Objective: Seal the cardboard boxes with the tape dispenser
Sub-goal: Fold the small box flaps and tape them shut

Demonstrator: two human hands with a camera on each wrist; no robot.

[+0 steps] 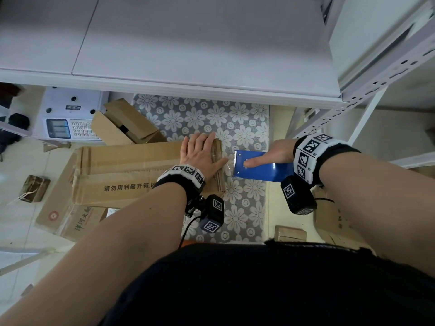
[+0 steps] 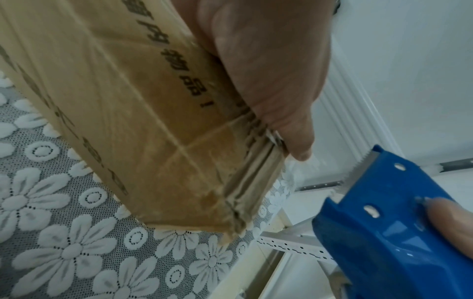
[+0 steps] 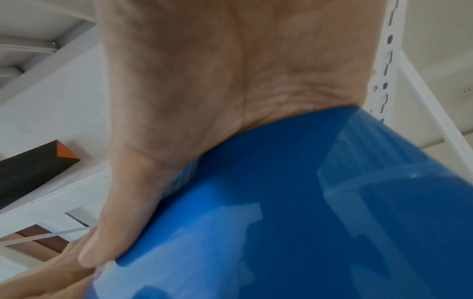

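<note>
A long brown cardboard box [image 1: 122, 170] with printed characters lies on a flowered mat [image 1: 237, 121]. My left hand [image 1: 202, 151] lies flat on its right end with fingers straight, thumb [image 2: 299, 145] at the taped edge [image 2: 245, 182]. My right hand [image 1: 270, 156] grips a blue tape dispenser [image 1: 261, 169] just right of the box end, index finger [image 1: 253, 163] stretched along its top. The serrated blade [image 2: 358, 172] points at the box, and a short strip of clear tape [image 1: 227, 164] spans the gap. In the right wrist view the palm [image 3: 204, 81] wraps the blue shell [image 3: 294, 212].
A white shelf board [image 1: 188, 55] overhangs the mat, with perforated shelf posts [image 1: 334, 114] at the right. A smaller open carton [image 1: 127, 123] and a white scale [image 1: 68, 118] sit behind the box. Small tied bundles [image 1: 35, 188] lie on the floor at left, more cartons [image 1: 329, 220] at right.
</note>
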